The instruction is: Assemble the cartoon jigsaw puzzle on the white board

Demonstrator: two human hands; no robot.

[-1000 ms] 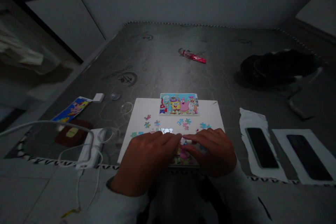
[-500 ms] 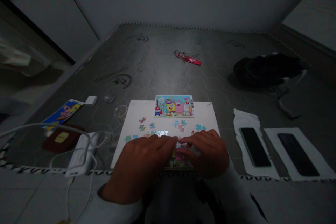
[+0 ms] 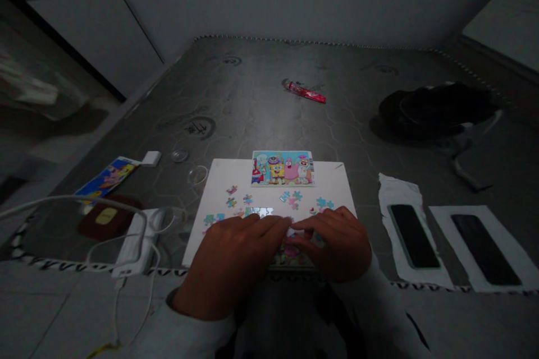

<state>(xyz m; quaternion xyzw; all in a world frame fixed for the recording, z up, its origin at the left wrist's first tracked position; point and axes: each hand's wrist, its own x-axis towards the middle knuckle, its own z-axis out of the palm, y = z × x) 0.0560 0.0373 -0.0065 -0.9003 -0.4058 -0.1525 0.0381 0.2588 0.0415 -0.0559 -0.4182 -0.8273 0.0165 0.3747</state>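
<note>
My left hand point(image 3: 240, 258) arches over the puzzle point(image 3: 290, 259) on the board point(image 3: 219, 179), perhaps steadying it; my right hand point(image 3: 343, 241) half-closes — either's hold I can't tell. The card point(image 3: 283, 168) lies beyond, likely for viewing.

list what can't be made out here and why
Head view: part of the joined puzzle, covered by the left hand and right hand.
Head view: what, if anything, the right hand pinches; too small and dark.
Head view: the far end of the white cable, cut off by the left edge.
Head view: any lettering on the brown case; too small.
Head view: details of the black item; too dark.
</note>
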